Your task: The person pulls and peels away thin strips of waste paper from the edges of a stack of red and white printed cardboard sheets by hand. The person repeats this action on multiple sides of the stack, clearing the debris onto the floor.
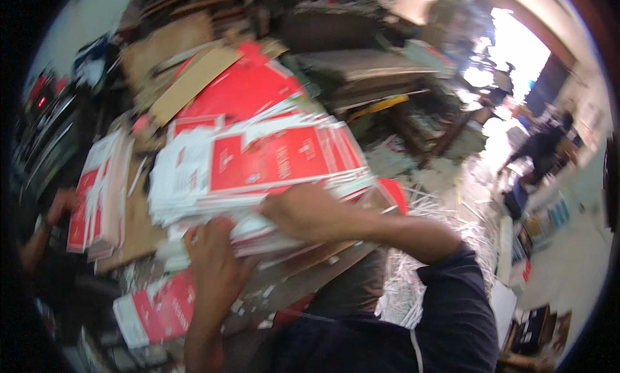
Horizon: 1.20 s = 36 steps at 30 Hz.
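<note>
A tall, uneven stack of red and white printed sheets [271, 157] lies on the table in front of me. My right hand [294, 211] is closed at its near edge, with the fingers curled in on the sheets and slightly blurred. Close by on the left, my left hand [218, 253] bends its fingers over the edges of the lower white sheets [252, 234], thumb toward me. The fingertips of both hands are partly hidden by paper. A loose red and white sheet [158, 308] lies below, beside my left forearm.
At the left another person's hand [61, 205] touches a second stack of printed sheets [100, 192]. Behind are a large red sheet [242, 86] and a cardboard strip [194, 86]. Paper shreds [420, 263] cover the floor at right. Another person [542, 150] is far right.
</note>
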Tool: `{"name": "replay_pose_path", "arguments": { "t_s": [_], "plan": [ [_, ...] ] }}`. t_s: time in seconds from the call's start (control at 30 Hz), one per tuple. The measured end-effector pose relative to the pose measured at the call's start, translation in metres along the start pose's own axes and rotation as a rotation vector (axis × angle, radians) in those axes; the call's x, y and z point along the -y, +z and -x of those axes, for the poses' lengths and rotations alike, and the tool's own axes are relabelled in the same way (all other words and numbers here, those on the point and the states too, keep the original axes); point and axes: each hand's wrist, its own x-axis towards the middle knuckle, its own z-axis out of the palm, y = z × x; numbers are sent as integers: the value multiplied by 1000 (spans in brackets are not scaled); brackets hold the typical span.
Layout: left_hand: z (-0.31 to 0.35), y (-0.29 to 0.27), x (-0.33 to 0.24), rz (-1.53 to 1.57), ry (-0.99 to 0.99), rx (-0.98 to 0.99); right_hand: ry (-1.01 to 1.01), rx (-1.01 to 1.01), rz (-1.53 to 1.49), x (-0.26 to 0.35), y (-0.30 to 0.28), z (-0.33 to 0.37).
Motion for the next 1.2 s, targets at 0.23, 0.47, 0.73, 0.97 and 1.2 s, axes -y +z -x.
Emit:
{"name": "replay_pose_path", "arguments": {
  "t_s": [0.23, 0.47, 0.73, 0.97, 1.2],
  "plan": [
    [-6, 6, 0, -9, -30, -141, -5, 17, -119, 14, -23, 3],
    [-15, 9, 2, -23, -72, -212, -125, 142, -40, 24, -38, -2],
    [-11, 12, 5, 21, 16, -261, -88, 200, 247, 9, -28, -23],
    [-10, 7, 8, 24, 118, -308, -352, 116, 233, -3, -10, -35],
    [12, -6, 16, -9, 314, -266, -209, 261, 276, 5, 5, -42]
  ]
}}
